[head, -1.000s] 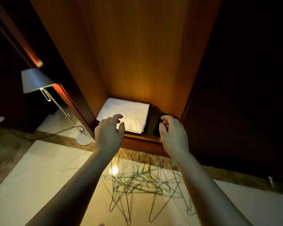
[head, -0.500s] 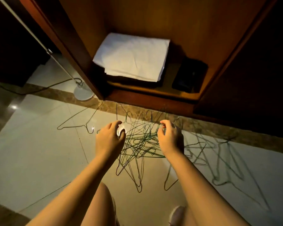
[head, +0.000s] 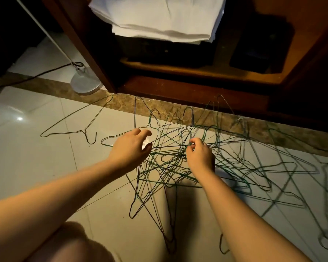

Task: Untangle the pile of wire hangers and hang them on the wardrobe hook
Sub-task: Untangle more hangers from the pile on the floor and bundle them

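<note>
Pale glossy floor tiles point(head: 36, 167) run up to a brown stone strip at the foot of an open wardrobe point(head: 187, 91); folded white cloth point(head: 159, 16) and a dark box point(head: 254, 52) sit on its bottom shelf, a lamp base point(head: 85, 84) stands off to the left; no hook in sight from here.

Down on the tiles, right in front of the wardrobe, lies the pile of hangers point(head: 170, 148), green wire crossed every which way; one stray hanger point(head: 64, 133) lies apart to the left.

Left hand point(head: 130, 150) hovers at the pile's left edge, fingers spread and bent, gripping nothing that I can see; right hand point(head: 200, 157) is in among the top strands, fingers curled tight; whether they've actually closed on a wire I cannot tell.

Nothing's hung yet, so the sorting is barely begun. Here's the worry, I'd say: hooks are threaded through neighbouring triangles, so a straight pull on one strand could lift the whole knot; a hard tug may bend the thin wire or tighten the tangle; a springy end could flick back at the fingers.
</note>
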The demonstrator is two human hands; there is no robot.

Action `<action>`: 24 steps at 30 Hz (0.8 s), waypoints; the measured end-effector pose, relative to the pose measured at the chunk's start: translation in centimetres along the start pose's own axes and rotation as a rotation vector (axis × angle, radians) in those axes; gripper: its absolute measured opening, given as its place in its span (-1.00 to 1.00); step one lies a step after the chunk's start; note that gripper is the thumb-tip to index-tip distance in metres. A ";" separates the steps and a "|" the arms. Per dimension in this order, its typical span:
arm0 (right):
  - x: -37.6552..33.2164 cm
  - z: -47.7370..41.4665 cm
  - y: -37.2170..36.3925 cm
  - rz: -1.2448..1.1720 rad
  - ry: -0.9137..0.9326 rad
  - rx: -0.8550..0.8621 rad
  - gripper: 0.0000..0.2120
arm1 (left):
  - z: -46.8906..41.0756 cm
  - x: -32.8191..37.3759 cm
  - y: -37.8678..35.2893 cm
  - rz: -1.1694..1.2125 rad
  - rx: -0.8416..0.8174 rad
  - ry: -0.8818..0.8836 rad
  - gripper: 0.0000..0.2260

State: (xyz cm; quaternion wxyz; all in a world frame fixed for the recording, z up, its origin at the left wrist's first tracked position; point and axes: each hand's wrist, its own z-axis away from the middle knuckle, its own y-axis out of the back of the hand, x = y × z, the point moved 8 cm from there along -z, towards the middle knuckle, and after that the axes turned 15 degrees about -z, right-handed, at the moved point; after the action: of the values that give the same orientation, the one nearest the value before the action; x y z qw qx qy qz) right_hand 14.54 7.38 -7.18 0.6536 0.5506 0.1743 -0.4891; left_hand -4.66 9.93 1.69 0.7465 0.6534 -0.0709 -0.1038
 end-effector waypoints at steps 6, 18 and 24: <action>5.1 0.1 -4.3 0.014 -0.139 -0.067 -0.72 | -0.3 -1.7 -6.6 0.045 -0.093 0.060 -0.65; 5.3 3.9 -15.1 0.066 -0.014 -0.321 -0.55 | 5.0 -9.1 -19.9 0.320 -0.330 0.377 -0.56; 4.0 4.6 -18.1 0.169 0.109 -0.356 -0.55 | 6.0 -7.4 -22.8 0.436 -0.491 0.296 -0.68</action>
State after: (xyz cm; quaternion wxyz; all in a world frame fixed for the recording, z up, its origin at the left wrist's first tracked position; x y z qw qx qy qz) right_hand -0.06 3.00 -18.67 0.7689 0.4646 0.2464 -0.3636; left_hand -14.69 3.10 -19.88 0.8881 0.4319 -0.0727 0.1396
